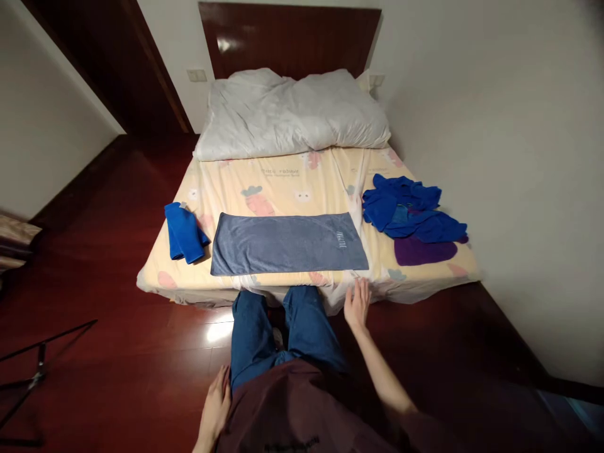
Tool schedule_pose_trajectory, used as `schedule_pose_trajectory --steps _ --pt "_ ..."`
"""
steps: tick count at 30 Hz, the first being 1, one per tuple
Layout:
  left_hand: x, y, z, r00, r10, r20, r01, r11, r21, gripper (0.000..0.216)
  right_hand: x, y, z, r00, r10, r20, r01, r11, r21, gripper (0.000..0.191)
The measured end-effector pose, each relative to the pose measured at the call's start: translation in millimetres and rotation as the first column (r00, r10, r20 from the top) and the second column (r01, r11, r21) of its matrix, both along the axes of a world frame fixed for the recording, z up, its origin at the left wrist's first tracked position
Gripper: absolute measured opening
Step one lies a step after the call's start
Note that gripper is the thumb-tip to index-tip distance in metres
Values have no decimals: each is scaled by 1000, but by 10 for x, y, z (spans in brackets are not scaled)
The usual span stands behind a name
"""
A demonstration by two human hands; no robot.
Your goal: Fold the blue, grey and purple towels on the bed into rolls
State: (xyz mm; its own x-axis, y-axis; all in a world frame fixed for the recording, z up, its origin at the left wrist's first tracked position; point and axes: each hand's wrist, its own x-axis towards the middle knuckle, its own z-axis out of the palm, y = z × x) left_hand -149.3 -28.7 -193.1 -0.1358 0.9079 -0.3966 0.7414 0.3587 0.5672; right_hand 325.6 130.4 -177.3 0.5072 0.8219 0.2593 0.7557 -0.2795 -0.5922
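A grey-blue towel (287,244) lies flat and lengthwise across the front of the bed, with small light lettering near its right end. My right hand (357,305) hovers just below the towel's near right corner, fingers stretched out and holding nothing. By my left thigh hangs my left hand (217,399), empty, its fingers loosely extended. To the left of the grey-blue towel is a folded blue towel (183,231). A crumpled heap of blue cloth (408,204) sits on the right side, partly covering a purple cloth (422,251).
The bed (325,179) has a yellow patterned sheet and a white quilt (292,116) bunched against the headboard (287,38). A wall (509,157) stands close on the right. On the dark red floor (132,371), black stand legs (40,362) show at lower left.
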Motion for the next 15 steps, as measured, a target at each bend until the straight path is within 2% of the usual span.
schedule_pose_trajectory --steps 2,4,5,7,9,11,13,15 --pt "91 347 32 995 -97 -1 96 986 135 59 -418 -577 -121 986 66 -153 -61 997 37 66" --pt "264 756 138 984 -178 -27 180 956 232 56 -707 -1092 -208 947 169 -275 -177 984 -6 61" --pt "378 958 213 972 -229 -44 233 937 260 53 -781 -1291 -220 924 203 -325 -225 974 -31 58" --pt "647 1302 391 927 -369 -65 372 889 267 50 -808 -1542 -167 898 187 -399 -226 973 -54 54" --pt "947 1514 574 848 -522 -93 528 815 238 47 -756 -1610 -35 898 125 -421 -156 987 -41 51" --pt "1229 1558 727 742 -660 -116 667 712 218 45 -742 -1548 126 902 99 -419 -117 993 -18 49" --pt "1438 1445 825 670 -733 -115 738 642 207 44 -837 -1404 270 881 138 -453 -150 989 11 46" --pt "1537 1229 853 648 -756 -98 757 623 200 44 -1033 -1224 369 813 217 -540 -226 973 50 45"
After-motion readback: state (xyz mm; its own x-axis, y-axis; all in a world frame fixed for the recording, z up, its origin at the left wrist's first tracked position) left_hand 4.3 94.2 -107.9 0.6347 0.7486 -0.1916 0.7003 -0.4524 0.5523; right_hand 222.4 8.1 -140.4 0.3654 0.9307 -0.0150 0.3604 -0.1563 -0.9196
